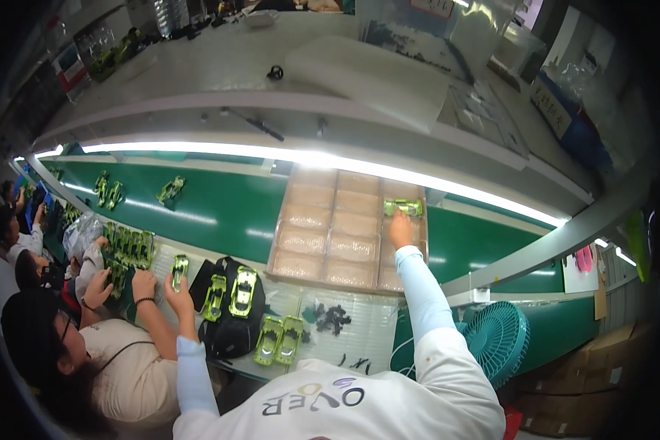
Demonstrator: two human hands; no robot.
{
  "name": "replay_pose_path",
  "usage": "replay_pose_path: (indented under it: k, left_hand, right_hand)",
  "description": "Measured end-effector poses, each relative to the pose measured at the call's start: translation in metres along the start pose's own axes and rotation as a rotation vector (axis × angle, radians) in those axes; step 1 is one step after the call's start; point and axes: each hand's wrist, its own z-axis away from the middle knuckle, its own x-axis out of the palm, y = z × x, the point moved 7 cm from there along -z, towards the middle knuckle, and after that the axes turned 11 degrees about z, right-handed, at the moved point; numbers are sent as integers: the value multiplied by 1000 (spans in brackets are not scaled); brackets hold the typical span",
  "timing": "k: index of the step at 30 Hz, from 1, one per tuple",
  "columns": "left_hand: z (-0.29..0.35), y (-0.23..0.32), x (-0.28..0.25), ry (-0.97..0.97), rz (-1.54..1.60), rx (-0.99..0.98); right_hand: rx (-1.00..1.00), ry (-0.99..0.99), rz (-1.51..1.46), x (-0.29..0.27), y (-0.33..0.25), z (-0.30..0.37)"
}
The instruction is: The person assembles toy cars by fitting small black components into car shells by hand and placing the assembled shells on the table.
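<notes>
My right hand [399, 229] reaches forward over a shallow box of clear plastic compartments [350, 247]. Its fingers are closed on a lime-green toy car [404, 208], held at the back right compartment; whether the car touches the bottom I cannot tell. On the left, my left hand [180, 299] grips another green toy car [179, 270], raised upright near the co-worker's hands. Two more green toy cars [243, 291] lie on a black bag [231, 330] beside it. Close to my body, a pair of green toy cars [280, 340] rests on the work surface.
The box stands on a green conveyor belt [227, 198] with loose toy cars [171, 189]. Small black parts [333, 318] lie before me. A teal fan [497, 343] is at my right. A co-worker's hand [145, 284] works at left. A lit shelf [315, 158] overhangs the belt.
</notes>
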Motion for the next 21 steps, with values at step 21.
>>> replay_pose_path:
  k: [21]
  left_hand:
    - [143, 171, 56, -467, 479, 50]
  right_hand:
    - [279, -190, -1084, -70, -8, 3]
